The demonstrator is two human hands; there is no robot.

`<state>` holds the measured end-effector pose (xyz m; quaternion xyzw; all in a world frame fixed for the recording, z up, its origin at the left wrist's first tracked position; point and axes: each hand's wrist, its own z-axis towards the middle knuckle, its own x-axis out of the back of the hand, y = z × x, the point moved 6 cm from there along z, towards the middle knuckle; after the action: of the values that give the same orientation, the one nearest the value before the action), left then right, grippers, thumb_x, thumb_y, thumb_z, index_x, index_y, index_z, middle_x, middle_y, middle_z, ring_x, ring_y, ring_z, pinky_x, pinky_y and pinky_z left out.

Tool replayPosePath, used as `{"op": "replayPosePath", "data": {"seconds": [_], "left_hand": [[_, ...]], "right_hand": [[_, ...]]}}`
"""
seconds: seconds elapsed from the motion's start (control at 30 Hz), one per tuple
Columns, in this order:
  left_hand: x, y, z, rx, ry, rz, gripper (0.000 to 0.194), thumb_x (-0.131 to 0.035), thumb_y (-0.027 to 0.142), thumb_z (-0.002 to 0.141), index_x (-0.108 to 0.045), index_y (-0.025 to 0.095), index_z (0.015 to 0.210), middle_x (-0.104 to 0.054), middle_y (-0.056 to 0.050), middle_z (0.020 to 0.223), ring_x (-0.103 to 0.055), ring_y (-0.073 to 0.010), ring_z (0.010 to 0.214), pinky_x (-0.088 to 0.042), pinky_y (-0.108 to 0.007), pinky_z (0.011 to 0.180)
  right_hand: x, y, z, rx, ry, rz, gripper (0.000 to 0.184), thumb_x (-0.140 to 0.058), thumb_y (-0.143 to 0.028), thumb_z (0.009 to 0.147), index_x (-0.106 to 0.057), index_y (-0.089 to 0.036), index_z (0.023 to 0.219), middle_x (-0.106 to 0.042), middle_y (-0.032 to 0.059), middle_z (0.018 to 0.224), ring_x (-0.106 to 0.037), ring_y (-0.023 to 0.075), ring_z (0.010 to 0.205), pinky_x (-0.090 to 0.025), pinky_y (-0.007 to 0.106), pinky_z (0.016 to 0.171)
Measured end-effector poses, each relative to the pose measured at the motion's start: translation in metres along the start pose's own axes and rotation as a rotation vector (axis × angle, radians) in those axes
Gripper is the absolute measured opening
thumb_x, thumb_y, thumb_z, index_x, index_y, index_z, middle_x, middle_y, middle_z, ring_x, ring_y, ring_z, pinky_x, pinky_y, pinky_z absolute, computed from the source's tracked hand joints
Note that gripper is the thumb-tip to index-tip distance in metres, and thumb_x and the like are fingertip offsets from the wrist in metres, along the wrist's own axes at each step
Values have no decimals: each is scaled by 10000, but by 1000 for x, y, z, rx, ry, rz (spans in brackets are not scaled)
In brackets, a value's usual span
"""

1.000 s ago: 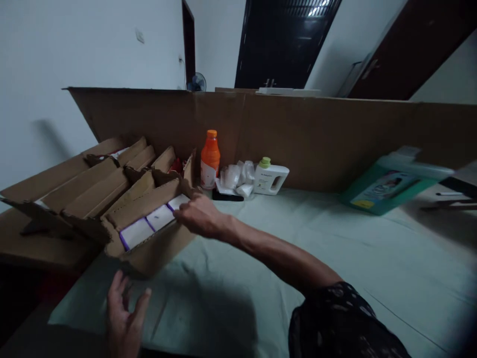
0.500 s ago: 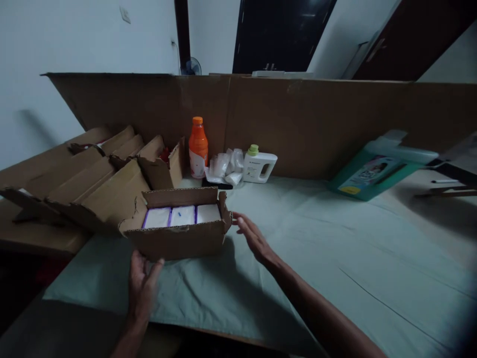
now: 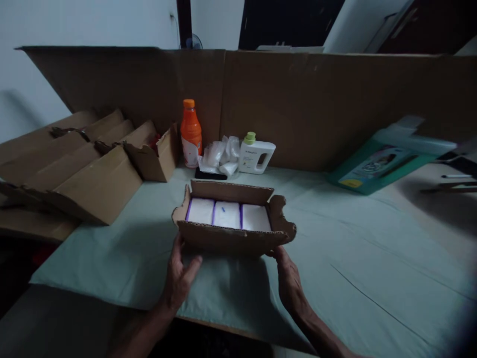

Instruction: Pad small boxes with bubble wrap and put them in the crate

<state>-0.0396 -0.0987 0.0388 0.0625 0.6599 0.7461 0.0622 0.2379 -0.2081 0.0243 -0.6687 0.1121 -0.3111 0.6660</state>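
An open cardboard box point(image 3: 229, 239) is held a little above or on the cloth in front of me; I cannot tell whether its bottom touches. Three white packs with purple edges point(image 3: 227, 215) fill it side by side, and a small blue mark shows on the middle one. My left hand point(image 3: 178, 278) grips the box's lower left end, its thumb toward the front and its fingertips hidden. At the lower right corner, my right hand point(image 3: 288, 278) has its fingers curled under the box, partly out of sight.
More cardboard boxes point(image 3: 100, 184) stand at the left. Behind are an orange bottle point(image 3: 191, 134), clear plastic wrapping point(image 3: 221, 155) and a white jug with a green cap point(image 3: 256, 155). A green jug point(image 3: 376, 164) leans at the right. A cardboard wall point(image 3: 320, 109) closes the back.
The box has moved right and slightly nearer, away from the boxes at the left. My right hand has come onto its right end; my left hand moved along with it. The view has shifted.
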Motion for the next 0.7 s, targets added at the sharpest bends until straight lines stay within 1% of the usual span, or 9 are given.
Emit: {"op": "replayPosePath", "data": {"seconds": [0.07,0.17,0.3,0.37,0.47,0.5,0.57,0.63,0.7], "left_hand": [[-14,2,5,-2,-38,-10,740,-650,363,842,-374,220,1513,-516,-125,1480,-475,-321,1392,-347,-469,1176],[-26,3,20,-7,-61,-32,733,-640,364,845,-370,221,1512,-496,-124,1500,-455,-325,1406,-341,-475,1179],[-32,2,54,-21,-44,-36,755,-648,355,829,-367,200,1513,-501,-137,1495,-463,-330,1401,-363,-466,1165],[-36,0,71,-43,-48,-22,780,-647,343,827,-342,189,1527,-506,-144,1492,-472,-319,1395,-364,-457,1163],[-38,-5,94,-46,-92,17,796,-647,314,812,-337,177,1532,-505,-143,1502,-467,-300,1403,-342,-442,1174],[-37,-7,101,-28,-109,18,785,-651,301,794,-370,176,1516,-514,-136,1499,-468,-296,1404,-338,-433,1176],[-28,-10,120,40,-128,-6,694,-655,292,746,-515,169,1414,-597,-119,1419,-524,-292,1351,-372,-413,1146],[-12,-11,147,106,-79,-17,530,-641,325,722,-654,159,1225,-709,-107,1223,-625,-282,1202,-443,-395,1061],[4,-7,181,129,11,36,422,-630,380,710,-699,157,1061,-744,-89,1044,-678,-256,1021,-499,-366,934]], "right_hand": [[11,8,-6,-10,46,-10,556,-356,-612,997,-622,-261,1337,-649,81,1353,-651,276,1087,-533,466,972],[11,9,3,11,64,17,543,-362,-595,1001,-604,-265,1358,-634,81,1374,-640,272,1107,-536,453,962],[-9,-2,41,56,10,76,537,-343,-590,1012,-593,-273,1365,-610,72,1406,-588,271,1210,-525,437,981],[-18,-7,60,78,-10,75,528,-333,-588,1016,-594,-279,1355,-606,68,1407,-581,271,1220,-521,437,983],[-20,-8,85,81,-19,81,509,-329,-587,1015,-600,-299,1336,-606,59,1409,-587,271,1223,-523,441,979],[-16,-8,94,78,-8,82,520,-320,-597,1012,-613,-299,1320,-619,60,1394,-596,276,1212,-526,446,971],[-2,-8,115,61,33,50,541,-339,-628,990,-673,-282,1238,-677,66,1309,-630,288,1145,-534,451,945],[13,-14,143,73,46,-25,532,-437,-660,937,-744,-251,1085,-744,70,1134,-664,295,1013,-552,431,879],[18,-31,178,137,0,-86,502,-557,-666,863,-771,-219,944,-761,71,942,-669,292,882,-565,394,774]]}}
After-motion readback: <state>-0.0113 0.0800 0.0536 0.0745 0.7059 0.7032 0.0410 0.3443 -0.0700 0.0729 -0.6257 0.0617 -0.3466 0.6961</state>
